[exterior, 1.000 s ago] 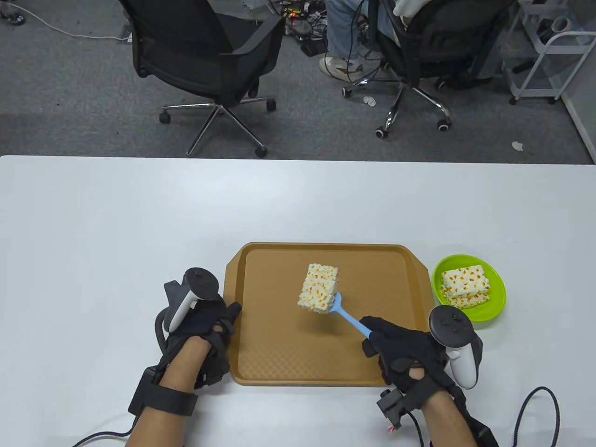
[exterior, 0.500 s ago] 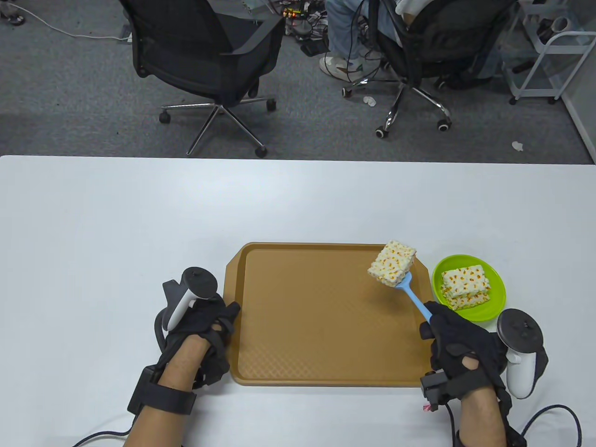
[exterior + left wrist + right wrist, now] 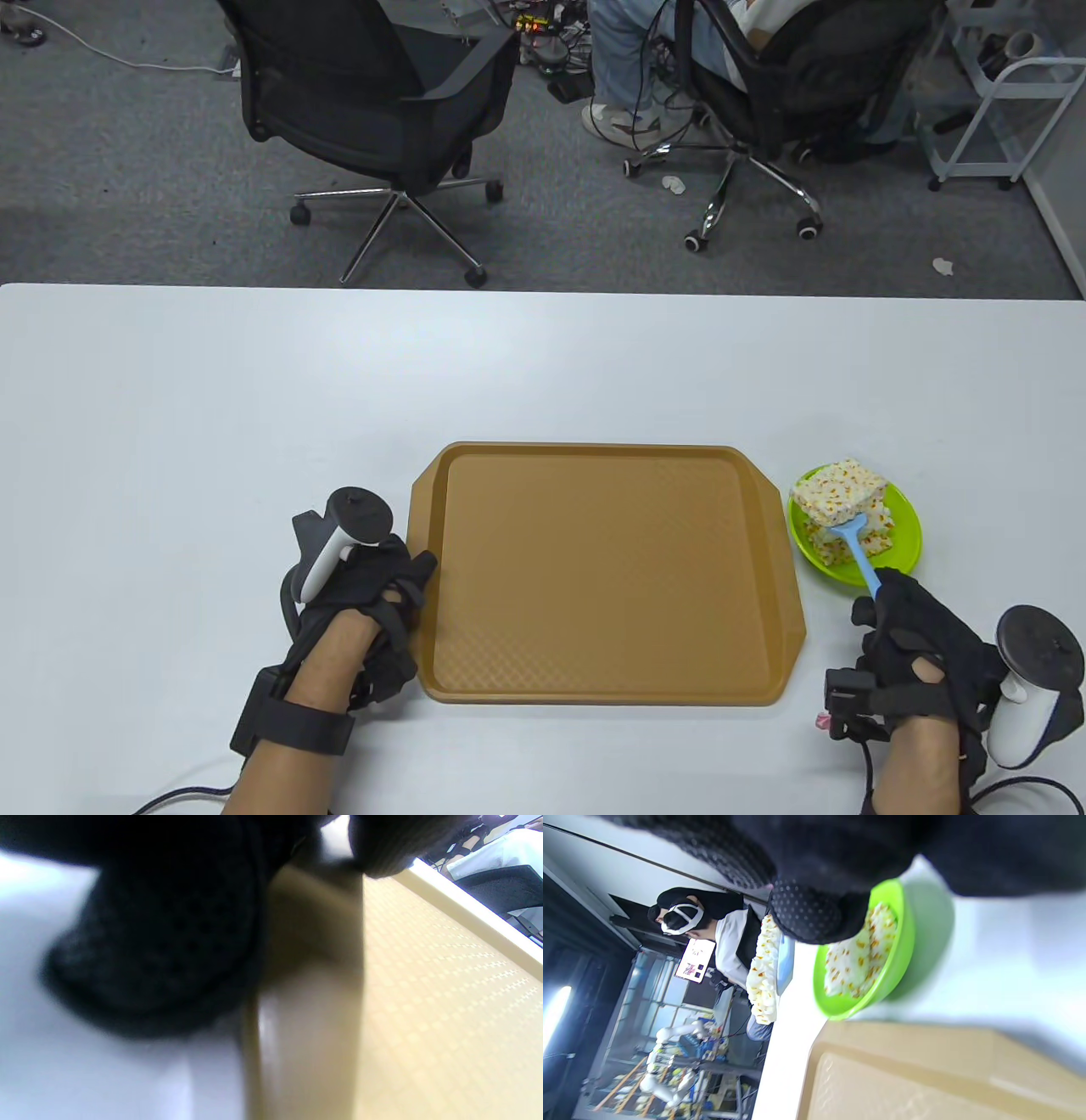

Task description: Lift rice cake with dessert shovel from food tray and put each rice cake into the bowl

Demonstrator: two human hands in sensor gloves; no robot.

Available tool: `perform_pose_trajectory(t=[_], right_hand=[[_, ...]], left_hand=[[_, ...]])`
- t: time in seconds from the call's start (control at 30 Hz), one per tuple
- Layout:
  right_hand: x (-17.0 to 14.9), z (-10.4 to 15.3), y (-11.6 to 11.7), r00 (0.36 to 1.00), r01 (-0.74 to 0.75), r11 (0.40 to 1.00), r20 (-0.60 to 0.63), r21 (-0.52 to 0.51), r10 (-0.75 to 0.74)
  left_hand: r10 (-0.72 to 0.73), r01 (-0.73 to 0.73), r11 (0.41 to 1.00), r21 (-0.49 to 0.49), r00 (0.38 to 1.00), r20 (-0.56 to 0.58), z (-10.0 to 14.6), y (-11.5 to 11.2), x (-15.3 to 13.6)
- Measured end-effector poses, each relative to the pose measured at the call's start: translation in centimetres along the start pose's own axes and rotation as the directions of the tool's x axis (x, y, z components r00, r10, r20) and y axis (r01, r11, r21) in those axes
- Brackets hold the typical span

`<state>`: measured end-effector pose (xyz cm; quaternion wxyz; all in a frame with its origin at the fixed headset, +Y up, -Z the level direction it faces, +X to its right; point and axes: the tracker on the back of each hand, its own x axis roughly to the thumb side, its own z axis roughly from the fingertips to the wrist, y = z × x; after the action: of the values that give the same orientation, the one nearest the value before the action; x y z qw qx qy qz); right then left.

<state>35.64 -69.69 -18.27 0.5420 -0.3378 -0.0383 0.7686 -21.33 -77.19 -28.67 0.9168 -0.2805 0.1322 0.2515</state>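
Note:
My right hand (image 3: pixel 908 620) grips the handle of the blue dessert shovel (image 3: pixel 855 549). A white rice cake with orange specks (image 3: pixel 838 492) lies on its blade, held above the green bowl (image 3: pixel 906 543). The bowl holds a stack of rice cakes (image 3: pixel 878 531) under the lifted one. In the right wrist view the carried cake (image 3: pixel 763 971) and blade (image 3: pixel 785 961) hover over the bowl (image 3: pixel 903 946). The brown food tray (image 3: pixel 598 573) has nothing on it. My left hand (image 3: pixel 386 594) holds the tray's left rim, its fingers (image 3: pixel 161 938) against the rim (image 3: pixel 305 984).
The bowl sits just right of the tray on the white table (image 3: pixel 254 407). Beyond the far table edge stand two office chairs (image 3: pixel 373 93), a seated person's legs (image 3: pixel 628 59) and a white cart (image 3: pixel 1001 93). Cables trail near both wrists.
My right hand carried the shovel and rice cake rightward from the tray's middle, past its right rim, to above the bowl. The left hand stayed on the tray.

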Motion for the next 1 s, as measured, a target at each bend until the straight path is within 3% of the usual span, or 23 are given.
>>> perform_pose_trajectory(t=[0.27, 0.47, 0.63, 0.87, 1.0], right_hand=[[-0.2, 0.0, -0.9, 0.992, -0.117, 0.982, -0.062, -0.147, 0.108], [-0.1, 0.0, -0.6, 0.983, -0.181, 0.971, -0.069, -0.156, 0.172], [1.2, 1.2, -0.4, 0.941, -0.337, 0.91, -0.054, -0.242, 0.334], [1.7, 2.3, -0.8, 0.86, -0.51, 0.825, -0.11, -0.243, 0.499], [2.0, 2.9, -1.2, 0.844, -0.534, 0.799, -0.12, -0.275, 0.523]], left_hand=[[-0.003, 0.003, 1.0, 0.003, 1.0, 0.0, 0.0, 0.0, 0.0], [0.002, -0.002, 1.0, 0.0, 1.0, 0.005, -0.1, 0.0, 0.1], [0.002, -0.002, 1.0, 0.001, 1.0, 0.007, -0.1, 0.0, 0.1], [0.011, -0.011, 1.0, -0.002, 1.0, 0.009, -0.1, -0.1, 0.1], [0.011, -0.011, 1.0, -0.002, 1.0, 0.009, -0.2, -0.1, 0.1]])
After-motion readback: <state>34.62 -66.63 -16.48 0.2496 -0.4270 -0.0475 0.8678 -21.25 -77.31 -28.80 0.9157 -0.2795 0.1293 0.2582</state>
